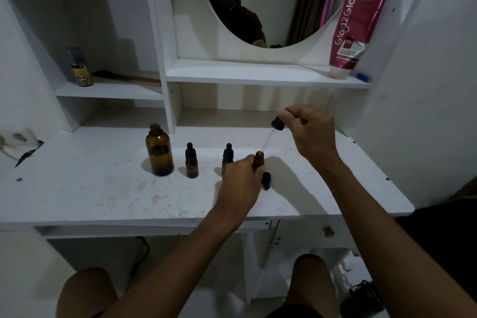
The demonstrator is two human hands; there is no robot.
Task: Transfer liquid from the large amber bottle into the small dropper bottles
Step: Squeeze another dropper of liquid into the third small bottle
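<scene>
The large amber bottle [159, 152] stands uncapped on the white desk [103, 188]. To its right stand a small capped dropper bottle [191, 161] and a second capped one [227, 155], partly behind my left hand [241, 178]. That hand grips an open small amber bottle [258, 160]. My right hand [311, 131] pinches the black bulb of a long glass dropper [271, 134], whose tip hangs just above the open bottle's mouth. A loose black dropper cap [265, 181] lies on the desk beside my left hand.
A pink tube [358, 26] stands on the shelf [258, 75] under a round mirror [271, 0]. A small can [80, 70] and a dark-headed tool [124, 77] sit in the left cubby. A wall socket [18, 137] with a cable is at far left.
</scene>
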